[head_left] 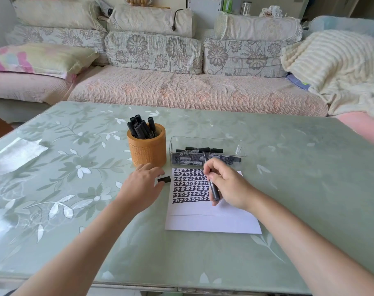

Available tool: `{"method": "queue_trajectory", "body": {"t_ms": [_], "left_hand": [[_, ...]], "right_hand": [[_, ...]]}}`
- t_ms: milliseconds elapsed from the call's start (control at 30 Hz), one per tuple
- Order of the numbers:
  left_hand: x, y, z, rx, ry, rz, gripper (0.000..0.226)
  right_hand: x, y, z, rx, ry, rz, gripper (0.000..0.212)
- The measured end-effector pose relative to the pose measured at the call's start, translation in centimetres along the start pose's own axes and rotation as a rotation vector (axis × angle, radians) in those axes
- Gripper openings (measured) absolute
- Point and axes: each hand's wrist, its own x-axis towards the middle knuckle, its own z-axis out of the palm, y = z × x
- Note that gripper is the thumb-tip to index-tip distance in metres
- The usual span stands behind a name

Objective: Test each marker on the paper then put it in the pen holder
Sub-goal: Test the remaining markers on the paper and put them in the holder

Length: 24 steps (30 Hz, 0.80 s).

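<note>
Cap [164, 179], seemingly on table [288, 167], left of paper [214, 223]

I see the table [288, 189] under a smooth, glossy cover, plastic by the look, with glare at nine o'clock. The paper [211, 223] is matt white. At eleven o'clock of it the pen holder [147, 150] looks like wood or bamboo, matt, its wall finely textured. At twelve o'clock the box [239, 146] is clear, shiny plastic. The marker [215, 190] over the sheet and the loose cap [164, 179] are black plastic, dull in sheen. Beyond, the sofa [181, 92] is quilted cloth; at two o'clock a blanket [335, 67] looks soft and ribbed
</note>
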Motion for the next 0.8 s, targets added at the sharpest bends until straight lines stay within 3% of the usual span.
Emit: {"method": "queue_trajectory", "body": {"t_ms": [200, 400, 800], "left_hand": [[0.3, 0.2, -1.0, -0.114, 0.073, -0.049, 0.015], [-0.2, 1.1, -1.5, -0.217, 0.146, 0.068, 0.012], [-0.6, 1.6, -1.4, -0.242, 0.126, 0.141, 0.013]], "right_hand": [[0.7, 0.0, 0.0, -0.165, 0.154, -0.028, 0.033], [0.4, -0.5, 0.1, -0.493, 0.214, -0.052, 0.022], [0.6, -0.5, 0.6, -0.583, 0.203, -0.116, 0.021]]}}
